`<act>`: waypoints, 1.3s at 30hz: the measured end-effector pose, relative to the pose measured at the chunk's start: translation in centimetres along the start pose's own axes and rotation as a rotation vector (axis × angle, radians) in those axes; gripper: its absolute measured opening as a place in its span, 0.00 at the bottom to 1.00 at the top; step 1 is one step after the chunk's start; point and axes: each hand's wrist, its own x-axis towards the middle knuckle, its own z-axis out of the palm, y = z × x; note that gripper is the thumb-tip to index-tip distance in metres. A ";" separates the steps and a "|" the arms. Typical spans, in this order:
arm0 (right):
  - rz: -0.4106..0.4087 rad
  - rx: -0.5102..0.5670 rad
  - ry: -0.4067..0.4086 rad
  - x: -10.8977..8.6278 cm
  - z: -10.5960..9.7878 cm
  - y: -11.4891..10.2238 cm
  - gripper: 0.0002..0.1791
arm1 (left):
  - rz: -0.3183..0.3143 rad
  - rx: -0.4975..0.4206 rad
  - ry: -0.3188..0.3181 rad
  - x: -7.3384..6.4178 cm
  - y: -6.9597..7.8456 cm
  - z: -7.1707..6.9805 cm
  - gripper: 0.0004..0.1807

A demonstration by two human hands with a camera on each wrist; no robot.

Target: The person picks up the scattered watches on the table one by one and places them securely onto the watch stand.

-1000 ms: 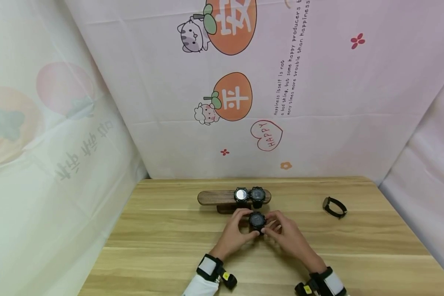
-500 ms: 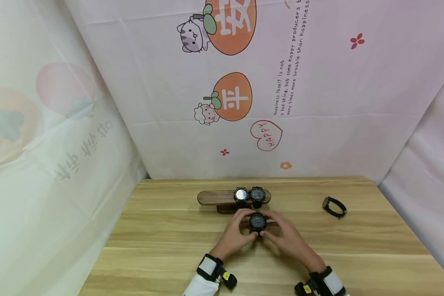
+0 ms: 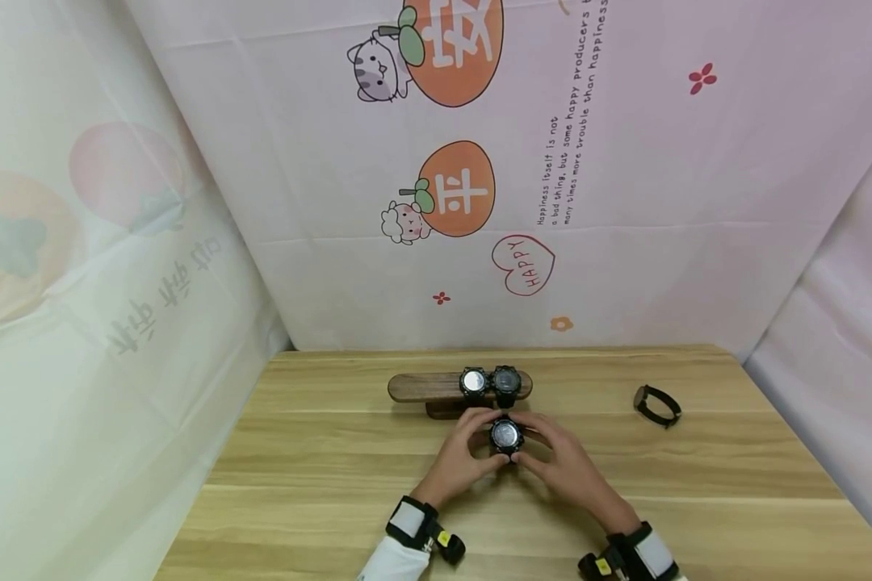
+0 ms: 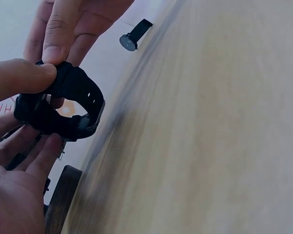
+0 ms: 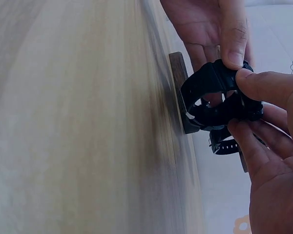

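A black wristwatch (image 3: 505,436) with a round face is held up between both hands, just in front of the wooden watch stand. My left hand (image 3: 456,460) pinches it from the left, and my right hand (image 3: 565,466) pinches it from the right. Both thumbs meet near the lower edge of its case. Seen from the left wrist, the watch strap (image 4: 83,90) forms a loop hanging below the case. The same loop shows in the right wrist view, where the strap (image 5: 202,85) looks fastened. Some fingertips behind the case are hidden.
Behind the hands is a dark wooden watch stand (image 3: 421,390). Two black watches sit side by side on its right half: one (image 3: 474,382) with a bright face, another (image 3: 507,382) darker. Another black watch (image 3: 657,407) lies on the table to the right. A printed cloth (image 3: 625,266) hangs behind.
My right fingers, bunched at the watch's side a second ago, now span its upper and lower edges. The watch face was dark and now reflects light. My left hand has barely moved.
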 end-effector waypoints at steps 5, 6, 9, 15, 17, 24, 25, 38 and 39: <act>-0.022 -0.002 0.001 0.0 0.0 -0.1 0.35 | -0.002 0.012 0.006 0.1 0.0 -0.1 0.37; -0.024 -0.002 0.001 0.0 0.0 -0.1 0.36 | -0.004 0.011 0.005 0.1 0.0 -0.1 0.36; -0.030 0.000 0.002 0.0 0.1 -0.1 0.35 | 0.000 0.009 0.001 0.1 0.0 -0.1 0.36; -0.054 -0.010 0.001 0.0 0.2 0.2 0.35 | -0.009 0.013 -0.013 0.0 0.1 -0.2 0.35; -0.062 -0.016 -0.010 0.0 0.2 0.3 0.35 | -0.013 0.013 -0.012 0.0 0.1 -0.2 0.35; -0.116 -0.031 0.028 0.5 -0.7 0.8 0.28 | -0.030 0.019 -0.020 0.0 0.1 -0.1 0.35; -0.120 -0.037 0.048 0.7 -1.0 0.8 0.27 | -0.031 0.020 -0.020 0.0 0.1 -0.2 0.35; -0.031 -0.104 0.213 4.0 -2.4 2.3 0.30 | -0.021 0.022 -0.026 -0.1 -0.2 -0.2 0.35; -0.018 -0.100 0.199 4.2 -2.3 2.5 0.30 | -0.027 0.017 -0.029 -0.1 -0.2 -0.2 0.35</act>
